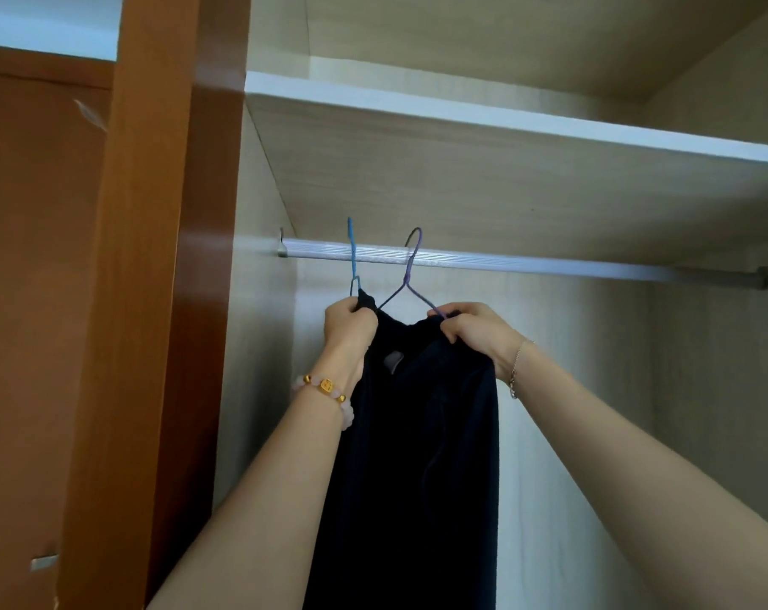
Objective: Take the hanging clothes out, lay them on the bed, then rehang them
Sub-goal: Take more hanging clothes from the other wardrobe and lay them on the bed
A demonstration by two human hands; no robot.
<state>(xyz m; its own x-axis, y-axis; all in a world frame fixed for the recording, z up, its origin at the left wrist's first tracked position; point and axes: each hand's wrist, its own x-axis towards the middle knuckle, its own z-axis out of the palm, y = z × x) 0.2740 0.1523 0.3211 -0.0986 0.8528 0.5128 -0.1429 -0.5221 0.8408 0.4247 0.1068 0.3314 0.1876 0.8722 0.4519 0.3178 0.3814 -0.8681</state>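
Pinching soft dark navy fabric garment (417,455), both grips clamped: left hand (349,330) at its 10 o'clock corner, right hand (474,330) at 2 o'clock; likely light, may slip off thin purple wire hanger (410,275).

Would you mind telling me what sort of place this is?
Most likely the inside of a home wardrobe: a metal hanging rail carries a blue hanger and a purple hanger, a shelf runs above, and the left hand and right hand grip a dark garment.
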